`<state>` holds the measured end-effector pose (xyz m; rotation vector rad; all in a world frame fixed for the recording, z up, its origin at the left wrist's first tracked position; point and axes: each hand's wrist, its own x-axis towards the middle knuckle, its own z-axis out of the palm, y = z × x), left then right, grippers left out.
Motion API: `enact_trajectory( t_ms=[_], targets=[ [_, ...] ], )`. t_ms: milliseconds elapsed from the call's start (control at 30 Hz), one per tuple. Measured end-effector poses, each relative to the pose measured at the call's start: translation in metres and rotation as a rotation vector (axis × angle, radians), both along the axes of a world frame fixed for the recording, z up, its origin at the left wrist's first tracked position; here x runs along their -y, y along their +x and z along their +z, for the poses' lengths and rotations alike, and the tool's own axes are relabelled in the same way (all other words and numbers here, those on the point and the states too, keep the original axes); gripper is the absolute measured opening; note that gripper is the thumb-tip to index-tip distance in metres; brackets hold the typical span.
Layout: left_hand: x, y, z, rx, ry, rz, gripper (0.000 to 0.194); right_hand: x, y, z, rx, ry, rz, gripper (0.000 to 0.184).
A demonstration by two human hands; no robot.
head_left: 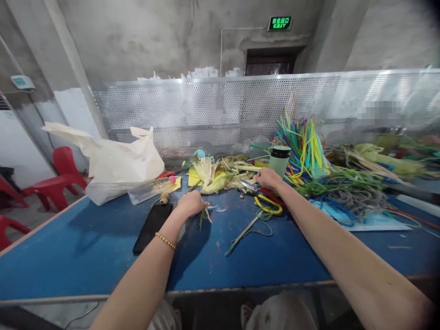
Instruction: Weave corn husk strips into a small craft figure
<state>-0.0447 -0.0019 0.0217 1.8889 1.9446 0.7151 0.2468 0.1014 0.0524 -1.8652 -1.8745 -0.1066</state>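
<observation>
My left hand is closed around thin pale and green strips of corn husk, just above the blue table. My right hand reaches farther forward with its fingers curled together, at the right end of a heap of corn husks. What those fingers grip, if anything, is hidden. Silver blades, apparently of scissors, show right below that hand. Near them lies a yellow loop, and a loose green strip rests on the table between my arms.
A black phone lies left of my left hand. Behind it are a clear plastic bottle and a white bag. A green cup, colourful strips and green cords crowd the right. Perforated metal panel closes the back.
</observation>
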Motion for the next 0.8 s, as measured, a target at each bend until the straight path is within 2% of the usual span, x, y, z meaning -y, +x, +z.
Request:
enact_trajectory(
  t_ms=[67,167,267,367,467,533,600,667,733,800],
  targets=[
    [0.004,0.002,0.004,-0.183,0.058,0.039,0.029,0.001,-0.003,0.01,0.039,-0.001,-0.055,0.022],
    [0.007,0.004,0.007,-0.355,0.092,0.07,0.042,0.002,-0.01,0.027,0.083,0.032,-0.069,0.03],
    [0.006,0.005,0.006,-0.396,0.118,0.054,0.045,0.003,-0.017,0.038,0.135,0.048,-0.092,0.032],
    [0.005,0.006,0.004,-0.4,0.133,0.026,0.042,0.006,-0.017,0.039,0.223,0.014,-0.148,0.032],
    [0.004,0.008,0.004,-0.4,0.175,0.015,0.039,0.009,-0.013,0.039,0.276,0.108,-0.176,0.037],
    [0.004,0.01,0.004,-0.395,0.209,-0.002,0.035,0.009,-0.01,0.043,0.268,0.148,-0.133,0.039],
    [0.004,0.011,0.004,-0.386,0.224,-0.033,0.03,0.008,-0.008,0.048,0.24,0.08,-0.085,0.036],
    [0.004,0.011,0.005,-0.375,0.228,-0.059,0.026,0.005,-0.007,0.05,0.247,-0.06,-0.097,0.032],
    [0.004,0.011,0.006,-0.37,0.225,-0.069,0.025,0.001,-0.006,0.045,0.29,-0.192,-0.16,0.033],
    [0.004,0.011,0.007,-0.364,0.223,-0.067,0.026,-0.003,-0.005,0.033,0.3,-0.239,-0.192,0.034]
  ],
)
